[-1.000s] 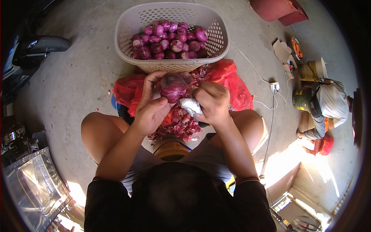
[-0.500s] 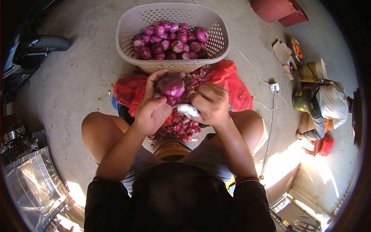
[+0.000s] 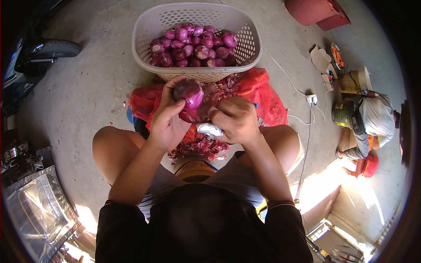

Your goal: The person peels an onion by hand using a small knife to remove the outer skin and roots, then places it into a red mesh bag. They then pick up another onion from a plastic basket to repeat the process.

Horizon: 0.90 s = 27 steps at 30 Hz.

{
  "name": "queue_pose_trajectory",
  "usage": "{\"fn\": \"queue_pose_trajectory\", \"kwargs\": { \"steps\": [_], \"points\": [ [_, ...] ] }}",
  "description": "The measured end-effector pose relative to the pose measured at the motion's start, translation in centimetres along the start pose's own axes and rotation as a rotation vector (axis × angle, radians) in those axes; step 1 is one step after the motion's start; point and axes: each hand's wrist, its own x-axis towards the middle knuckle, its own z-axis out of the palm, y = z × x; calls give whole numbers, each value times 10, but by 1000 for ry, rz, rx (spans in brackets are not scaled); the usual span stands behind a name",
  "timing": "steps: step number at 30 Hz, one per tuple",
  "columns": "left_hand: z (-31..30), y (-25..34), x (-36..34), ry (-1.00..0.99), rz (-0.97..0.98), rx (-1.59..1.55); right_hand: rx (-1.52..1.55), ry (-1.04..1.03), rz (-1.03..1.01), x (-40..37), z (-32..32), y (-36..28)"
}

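My left hand (image 3: pixel 169 125) is closed around a red onion (image 3: pixel 188 94), with a flap of purple skin hanging from its lower side. Close to its right, my right hand (image 3: pixel 238 120) is curled into a fist on a silver-wrapped handle (image 3: pixel 209 129); whatever is at the handle's other end is hidden by the fingers. Torn onion skins (image 3: pixel 197 148) lie in a heap below both hands, over a red mesh sack (image 3: pixel 265 98). Just beyond the sack stands a grey plastic basket (image 3: pixel 139 44), holding many shiny purple onions (image 3: pixel 193 46).
Between my knees is a yellow bucket (image 3: pixel 193 168). A white power socket (image 3: pixel 311 99) with cables lies on the concrete floor to the right. Farther right, another person (image 3: pixel 377 114) bends beside buckets (image 3: pixel 357 80). A motorcycle wheel (image 3: pixel 55 48) is at upper left.
My left hand has shifted slightly left with the onion, which is turned a little. The right hand has moved slightly left too, with the silver handle.
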Motion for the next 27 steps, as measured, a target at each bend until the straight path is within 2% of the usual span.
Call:
{"fn": "queue_pose_trajectory", "kwargs": {
  "steps": [14, 27],
  "points": [
    [-3, 1, 3, 58, 31, -11, 36, -40, -6, -1, 1, 1],
    [0, 3, 4, 198, -17, 54, 103, -79, 20, -1, -2, 3]
  ]
}}
